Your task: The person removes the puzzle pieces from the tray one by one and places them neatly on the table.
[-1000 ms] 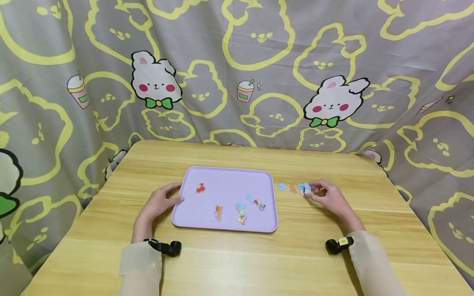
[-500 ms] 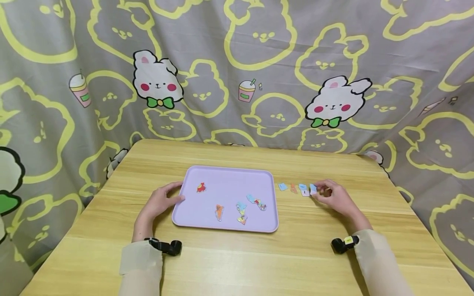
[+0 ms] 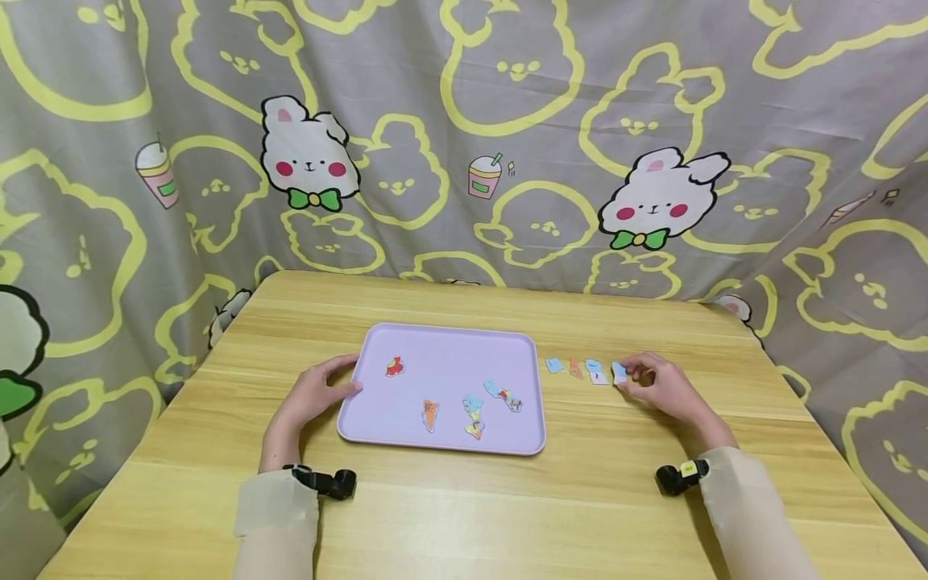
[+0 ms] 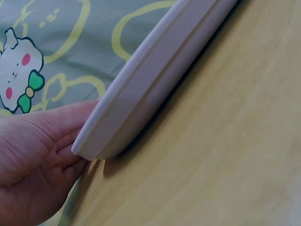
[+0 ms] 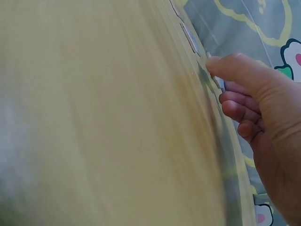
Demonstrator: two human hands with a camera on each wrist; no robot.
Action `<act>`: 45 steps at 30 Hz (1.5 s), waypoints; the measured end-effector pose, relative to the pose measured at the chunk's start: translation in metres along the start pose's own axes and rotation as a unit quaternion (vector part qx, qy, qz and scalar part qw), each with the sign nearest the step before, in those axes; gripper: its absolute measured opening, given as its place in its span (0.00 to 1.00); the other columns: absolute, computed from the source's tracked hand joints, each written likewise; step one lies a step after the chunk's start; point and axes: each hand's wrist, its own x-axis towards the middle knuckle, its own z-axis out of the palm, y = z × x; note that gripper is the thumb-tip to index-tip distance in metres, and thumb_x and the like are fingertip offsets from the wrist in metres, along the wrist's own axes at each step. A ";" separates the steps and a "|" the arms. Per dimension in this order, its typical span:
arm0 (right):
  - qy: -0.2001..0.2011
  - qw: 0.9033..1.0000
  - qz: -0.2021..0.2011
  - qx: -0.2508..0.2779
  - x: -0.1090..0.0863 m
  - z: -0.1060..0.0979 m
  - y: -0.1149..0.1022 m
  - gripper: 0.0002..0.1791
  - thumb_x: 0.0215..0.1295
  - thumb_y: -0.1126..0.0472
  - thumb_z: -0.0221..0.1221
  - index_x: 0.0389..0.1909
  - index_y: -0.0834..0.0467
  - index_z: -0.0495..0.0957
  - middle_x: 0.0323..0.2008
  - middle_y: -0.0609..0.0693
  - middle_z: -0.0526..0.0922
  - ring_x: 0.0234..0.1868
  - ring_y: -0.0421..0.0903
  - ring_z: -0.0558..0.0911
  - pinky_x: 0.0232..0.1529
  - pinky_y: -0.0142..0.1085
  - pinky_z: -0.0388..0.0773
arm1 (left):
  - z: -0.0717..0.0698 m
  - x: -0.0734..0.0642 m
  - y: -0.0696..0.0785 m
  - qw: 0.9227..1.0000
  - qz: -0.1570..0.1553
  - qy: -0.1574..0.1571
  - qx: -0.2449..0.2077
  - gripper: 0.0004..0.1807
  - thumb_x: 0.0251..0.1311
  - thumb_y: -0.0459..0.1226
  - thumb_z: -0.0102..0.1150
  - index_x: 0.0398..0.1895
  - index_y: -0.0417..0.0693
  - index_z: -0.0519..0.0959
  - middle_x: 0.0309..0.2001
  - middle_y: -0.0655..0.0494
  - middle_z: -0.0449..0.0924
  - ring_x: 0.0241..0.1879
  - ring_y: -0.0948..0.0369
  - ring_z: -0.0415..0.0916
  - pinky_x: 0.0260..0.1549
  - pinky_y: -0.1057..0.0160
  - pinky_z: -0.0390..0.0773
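Note:
My right hand (image 3: 656,385) pinches a small blue and white puzzle piece (image 3: 619,373) between thumb and fingers, close over the table right of the tray. Its edge (image 5: 217,81) shows thinly at the thumb in the right wrist view. At the left end of the lilac tray (image 3: 442,346), my left hand (image 3: 316,395) grips the rim, thumb on top and fingers curled at its outer side, also in the left wrist view. Beside the held piece lie a blue and white pair of pieces (image 3: 596,372), an orange piece (image 3: 575,368) and a blue piece (image 3: 554,366) in a row.
On the tray are a red piece (image 3: 394,366), an orange piece (image 3: 430,415) and two joined-looking clusters, one blue and yellow (image 3: 474,411), one blue and red (image 3: 503,395). A patterned curtain (image 3: 435,161) hangs behind the wooden table (image 3: 471,515).
The right hand has moved slightly right with its pinched piece, away from the blue and white pair, which has come into fuller view. The left hand and tray have stayed put.

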 end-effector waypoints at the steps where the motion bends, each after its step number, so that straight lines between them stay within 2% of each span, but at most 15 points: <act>1: -0.002 1.000 -0.001 -0.002 0.000 0.000 0.000 0.17 0.56 0.62 0.69 0.46 0.63 0.81 0.34 0.51 0.80 0.32 0.35 0.74 0.31 0.25 0.75 | 0.000 0.000 0.000 1.000 0.000 -0.001 -0.001 0.32 0.66 0.41 0.60 0.71 0.44 0.65 0.73 0.37 0.60 0.75 0.38 0.50 0.73 0.37 0.52; 10: -0.028 0.999 -0.008 -0.036 0.004 -0.004 -0.003 0.18 0.55 0.61 0.70 0.46 0.64 0.81 0.36 0.52 0.81 0.35 0.37 0.75 0.34 0.27 0.76 | 0.001 0.000 0.000 1.000 0.001 0.005 0.001 0.31 0.66 0.41 0.60 0.71 0.44 0.66 0.73 0.37 0.60 0.75 0.38 0.50 0.73 0.37 0.52; 16: -0.051 0.995 -0.020 -0.079 0.009 -0.007 -0.006 0.18 0.55 0.60 0.70 0.45 0.64 0.81 0.35 0.51 0.80 0.35 0.39 0.76 0.34 0.29 0.76 | 0.001 0.001 -0.002 1.000 -0.005 0.003 -0.001 0.32 0.66 0.42 0.59 0.72 0.45 0.65 0.73 0.38 0.60 0.75 0.39 0.50 0.73 0.37 0.52; 21: -0.073 0.993 -0.019 -0.093 0.011 -0.009 -0.008 0.19 0.57 0.60 0.68 0.47 0.65 0.81 0.35 0.51 0.80 0.35 0.41 0.76 0.34 0.31 0.76 | 0.001 0.001 -0.002 1.000 -0.006 0.003 -0.002 0.32 0.66 0.42 0.59 0.72 0.45 0.65 0.73 0.38 0.60 0.75 0.39 0.50 0.73 0.37 0.52; 26: -0.062 0.995 -0.021 -0.080 0.008 -0.008 -0.007 0.20 0.57 0.59 0.68 0.49 0.65 0.81 0.36 0.52 0.81 0.36 0.42 0.77 0.35 0.31 0.77 | 0.001 0.001 -0.002 1.000 -0.005 0.003 -0.001 0.32 0.66 0.42 0.59 0.71 0.45 0.65 0.73 0.38 0.60 0.75 0.39 0.50 0.73 0.37 0.52; 31: -0.019 0.998 -0.025 -0.061 0.003 -0.002 -0.006 0.20 0.58 0.57 0.69 0.49 0.63 0.82 0.36 0.50 0.81 0.36 0.40 0.76 0.34 0.28 0.77 | 0.001 0.001 -0.001 1.000 -0.006 0.003 0.004 0.32 0.66 0.42 0.59 0.72 0.45 0.65 0.73 0.38 0.60 0.75 0.39 0.50 0.73 0.37 0.52; 37: 0.029 0.998 -0.058 -0.016 0.001 0.006 -0.014 0.21 0.54 0.62 0.71 0.48 0.65 0.82 0.33 0.52 0.81 0.30 0.38 0.75 0.29 0.25 0.75 | 0.000 0.001 -0.001 1.000 -0.006 0.003 0.001 0.32 0.66 0.42 0.59 0.72 0.45 0.65 0.73 0.38 0.60 0.75 0.39 0.50 0.73 0.37 0.52; 40: 0.027 0.998 -0.062 0.007 0.002 0.011 -0.021 0.22 0.54 0.62 0.71 0.50 0.65 0.81 0.34 0.53 0.80 0.28 0.39 0.74 0.27 0.25 0.74 | 0.000 0.001 -0.001 1.000 -0.006 0.003 0.001 0.32 0.66 0.42 0.59 0.72 0.46 0.65 0.73 0.38 0.60 0.75 0.39 0.50 0.73 0.37 0.52; 45: -0.001 0.999 -0.045 0.016 0.006 0.020 -0.036 0.24 0.56 0.58 0.70 0.54 0.61 0.80 0.42 0.53 0.82 0.31 0.40 0.73 0.28 0.25 0.72 | 0.001 0.001 -0.001 1.000 -0.007 0.001 0.004 0.32 0.66 0.43 0.59 0.72 0.47 0.65 0.74 0.39 0.60 0.75 0.39 0.50 0.73 0.37 0.51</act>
